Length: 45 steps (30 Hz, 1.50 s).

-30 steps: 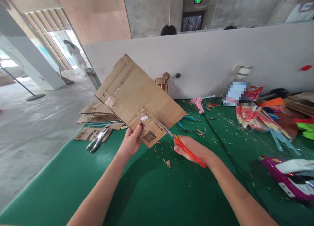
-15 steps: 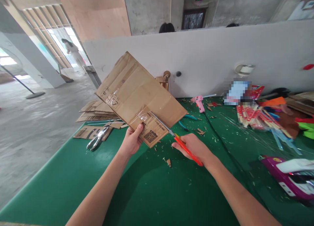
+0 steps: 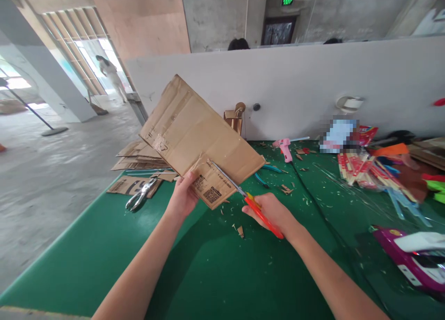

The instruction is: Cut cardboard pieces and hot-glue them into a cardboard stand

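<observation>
My left hand grips the lower left corner of a brown cardboard sheet and holds it tilted above the green table. The sheet bears clear tape and a printed code near its lower edge. My right hand is closed on red-handled scissors. Their metal blades reach up and left into the sheet's lower edge, close to my left thumb.
A stack of flat cardboard and a metal hole punch lie at the left. A pink glue gun, blue pliers, packs of chopsticks and a purple toy lie right. A white partition backs the table.
The scissors' blades have gone deeper into the cardboard's lower edge, up and left. My left hand has shifted slightly on the corner. The view has drifted a little.
</observation>
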Each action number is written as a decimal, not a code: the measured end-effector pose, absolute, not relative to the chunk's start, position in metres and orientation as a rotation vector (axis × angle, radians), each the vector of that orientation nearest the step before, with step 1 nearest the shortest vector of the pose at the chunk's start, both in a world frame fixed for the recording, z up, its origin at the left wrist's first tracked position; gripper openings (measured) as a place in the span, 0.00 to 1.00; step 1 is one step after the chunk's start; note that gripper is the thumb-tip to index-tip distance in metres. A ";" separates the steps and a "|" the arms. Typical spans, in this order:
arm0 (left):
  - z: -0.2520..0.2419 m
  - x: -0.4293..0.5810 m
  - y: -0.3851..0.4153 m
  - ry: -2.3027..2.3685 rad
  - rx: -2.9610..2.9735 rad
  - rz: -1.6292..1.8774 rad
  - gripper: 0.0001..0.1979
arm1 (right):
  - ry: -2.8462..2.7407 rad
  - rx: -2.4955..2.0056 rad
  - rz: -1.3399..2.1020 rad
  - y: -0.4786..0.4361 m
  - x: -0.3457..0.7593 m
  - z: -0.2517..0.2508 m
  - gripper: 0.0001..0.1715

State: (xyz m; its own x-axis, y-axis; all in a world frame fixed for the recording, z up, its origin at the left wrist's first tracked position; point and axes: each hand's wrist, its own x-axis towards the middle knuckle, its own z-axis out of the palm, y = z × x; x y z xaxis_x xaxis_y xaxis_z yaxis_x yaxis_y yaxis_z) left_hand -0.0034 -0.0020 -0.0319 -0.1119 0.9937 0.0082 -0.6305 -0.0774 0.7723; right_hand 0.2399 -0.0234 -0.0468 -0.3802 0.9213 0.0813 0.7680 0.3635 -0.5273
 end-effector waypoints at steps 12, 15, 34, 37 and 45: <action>-0.028 0.000 0.000 0.734 0.594 1.643 0.14 | -2.348 -1.144 1.001 -0.027 0.252 -0.040 0.26; -0.024 0.004 -0.003 0.741 0.602 1.677 0.15 | -2.341 -1.117 1.038 -0.028 0.254 -0.036 0.26; 0.015 0.018 0.021 0.804 0.877 1.728 0.18 | -2.059 -1.122 1.291 -0.007 0.258 -0.024 0.39; 0.021 0.021 0.024 0.810 0.884 1.692 0.19 | -2.036 -1.042 1.395 -0.001 0.262 -0.022 0.38; 0.027 0.033 0.038 0.789 0.786 1.649 0.20 | -1.870 -0.862 1.525 0.010 0.262 -0.023 0.36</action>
State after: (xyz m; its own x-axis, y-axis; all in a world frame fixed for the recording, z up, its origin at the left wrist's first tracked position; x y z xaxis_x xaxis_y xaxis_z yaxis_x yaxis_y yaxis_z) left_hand 0.0328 0.0378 0.0270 -0.1877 0.9773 0.0983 -0.5365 -0.1859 0.8232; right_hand 0.2621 0.0096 -0.0228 -0.6288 0.7769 0.0319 0.1249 0.1414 -0.9821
